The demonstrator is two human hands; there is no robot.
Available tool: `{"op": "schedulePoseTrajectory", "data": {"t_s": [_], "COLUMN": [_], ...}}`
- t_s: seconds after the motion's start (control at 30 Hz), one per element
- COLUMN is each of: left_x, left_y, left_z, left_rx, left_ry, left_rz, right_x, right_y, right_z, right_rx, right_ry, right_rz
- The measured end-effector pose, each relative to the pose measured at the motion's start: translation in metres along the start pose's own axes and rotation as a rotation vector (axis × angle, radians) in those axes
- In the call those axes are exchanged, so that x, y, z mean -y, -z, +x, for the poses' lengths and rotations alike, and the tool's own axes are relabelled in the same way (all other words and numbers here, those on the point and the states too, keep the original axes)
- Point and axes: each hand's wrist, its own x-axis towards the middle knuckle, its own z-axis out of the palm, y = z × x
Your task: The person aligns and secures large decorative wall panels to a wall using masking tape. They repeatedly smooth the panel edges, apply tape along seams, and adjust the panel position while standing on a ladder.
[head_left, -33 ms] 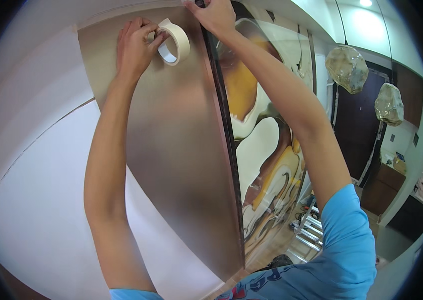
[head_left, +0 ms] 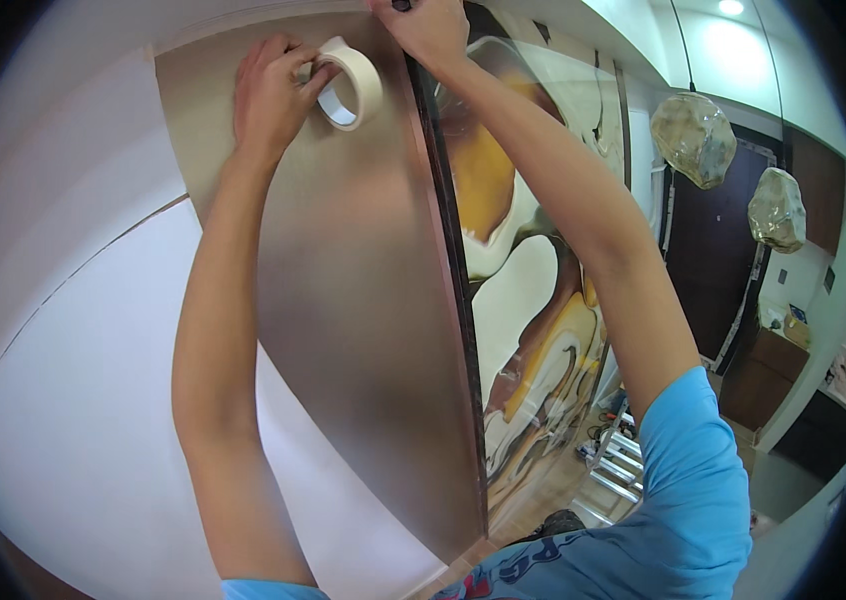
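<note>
My left hand [head_left: 268, 95] is raised at the upper left and closed on a roll of cream masking tape [head_left: 368, 88], its thumb and fingers at the ring's near side. Behind it stands a tall brown-grey panel [head_left: 343, 260] with a dark edge strip [head_left: 450, 235] down its right side. At the top end of that strip, my right hand [head_left: 428, 32] is closed around a small dark thing [head_left: 401, 5]. The picture's upper edge cuts off part of these fingers, so what the thing is cannot be made out.
A glossy marbled panel [head_left: 515, 290] adjoins the strip on the right. White wall panels [head_left: 93, 350] lie to the left. Two glass pendant lamps [head_left: 693, 140] hang at the right, before a dark door [head_left: 713, 240]. Below, a metal ladder [head_left: 618, 465] stands on the floor.
My right hand has shifted up very slightly at the top of the strip. My left forearm has drifted a little to the right, with the tape roll still in the hand.
</note>
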Motion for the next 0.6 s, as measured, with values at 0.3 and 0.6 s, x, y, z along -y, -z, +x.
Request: {"op": "schedulePoseTrajectory", "data": {"t_s": [0.3, 0.6], "left_x": [0.005, -0.004], "left_y": [-0.001, 0.006], "left_z": [-0.006, -0.004], "left_rx": [0.081, 0.109], "left_ry": [0.112, 0.178], "left_rz": [-0.062, -0.126], "right_x": [0.012, 0.011], "right_y": [-0.027, -0.041], "right_z": [0.003, 0.001], "right_rx": [-0.009, -0.004], "right_ry": [-0.113, -0.154], "right_rz": [-0.238, -0.281]}}
